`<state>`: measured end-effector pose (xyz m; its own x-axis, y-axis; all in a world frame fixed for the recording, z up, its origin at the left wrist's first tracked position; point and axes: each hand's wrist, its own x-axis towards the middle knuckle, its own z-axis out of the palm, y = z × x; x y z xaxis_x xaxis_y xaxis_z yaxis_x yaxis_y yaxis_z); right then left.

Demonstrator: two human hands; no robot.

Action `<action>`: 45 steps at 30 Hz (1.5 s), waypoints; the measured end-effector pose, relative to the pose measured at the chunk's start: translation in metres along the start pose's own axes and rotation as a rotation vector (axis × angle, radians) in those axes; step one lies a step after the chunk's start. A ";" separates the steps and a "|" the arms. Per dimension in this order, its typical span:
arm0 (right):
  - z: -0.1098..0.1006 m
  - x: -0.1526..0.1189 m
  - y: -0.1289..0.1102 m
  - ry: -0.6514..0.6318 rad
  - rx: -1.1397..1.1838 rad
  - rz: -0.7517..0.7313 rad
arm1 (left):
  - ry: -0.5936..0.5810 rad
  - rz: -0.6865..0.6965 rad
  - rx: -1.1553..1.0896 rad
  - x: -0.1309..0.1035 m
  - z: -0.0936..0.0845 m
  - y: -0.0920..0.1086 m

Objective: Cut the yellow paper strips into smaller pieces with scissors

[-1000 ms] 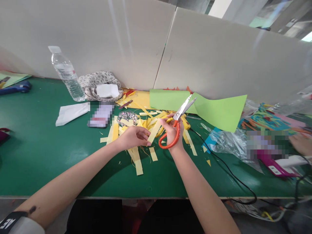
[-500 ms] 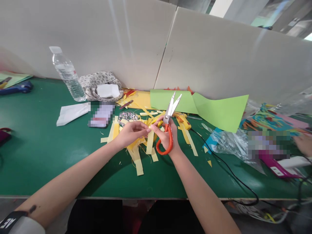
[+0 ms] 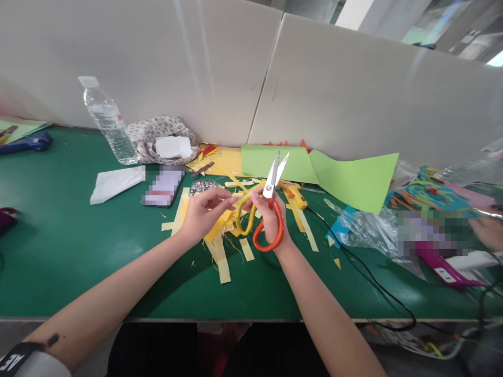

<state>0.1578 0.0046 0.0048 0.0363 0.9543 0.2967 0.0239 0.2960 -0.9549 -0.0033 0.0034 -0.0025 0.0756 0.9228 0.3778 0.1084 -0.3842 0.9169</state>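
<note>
My right hand (image 3: pixel 272 217) is closed round a pair of scissors (image 3: pixel 269 191) with one red and one yellow handle loop. Their blades point up and away, slightly parted. My left hand (image 3: pixel 204 212) is closed in a pinch, thumb and forefinger tips together at the near end of a pale yellow paper strip (image 3: pixel 237 195), seen almost edge-on. The strip reaches toward my right fingertips; whether these touch it is unclear. Below both hands lies a pile of yellow paper strips (image 3: pixel 222 262). A round clear dish of small beads (image 3: pixel 202 186) is partly hidden behind my left hand.
Behind the hands lie green paper (image 3: pixel 349 178) and a yellow glue gun (image 3: pixel 296 196) with a black cord. A phone (image 3: pixel 163 187), tissue (image 3: pixel 116 183), water bottle (image 3: pixel 112 125) and patterned pouch (image 3: pixel 161 131) stand left. Rightward are plastic bags (image 3: pixel 373 235) and another person's hand (image 3: pixel 487 230).
The hands have drawn slightly apart from each other. The scissors have turned in my right hand, so the yellow loop now shows fully. The paper strip that hung down between the hands now appears edge-on.
</note>
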 end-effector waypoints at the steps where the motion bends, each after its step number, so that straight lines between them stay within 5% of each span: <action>1: 0.000 0.000 0.001 0.002 0.013 0.010 | -0.021 0.055 0.064 -0.002 0.000 0.000; 6: -0.005 0.004 0.011 0.037 0.079 0.018 | -0.171 0.224 0.263 -0.007 0.001 0.000; 19: -0.003 0.005 0.012 0.081 -0.017 -0.099 | -0.240 -0.246 -0.187 -0.002 0.009 -0.008; 45: -0.003 0.005 0.009 0.130 -0.047 -0.079 | -0.246 -0.317 -0.299 -0.001 0.010 -0.013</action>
<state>0.1612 0.0118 -0.0019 0.1614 0.9138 0.3727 0.0788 0.3645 -0.9279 0.0052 0.0078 -0.0163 0.3204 0.9450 0.0657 -0.1220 -0.0276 0.9921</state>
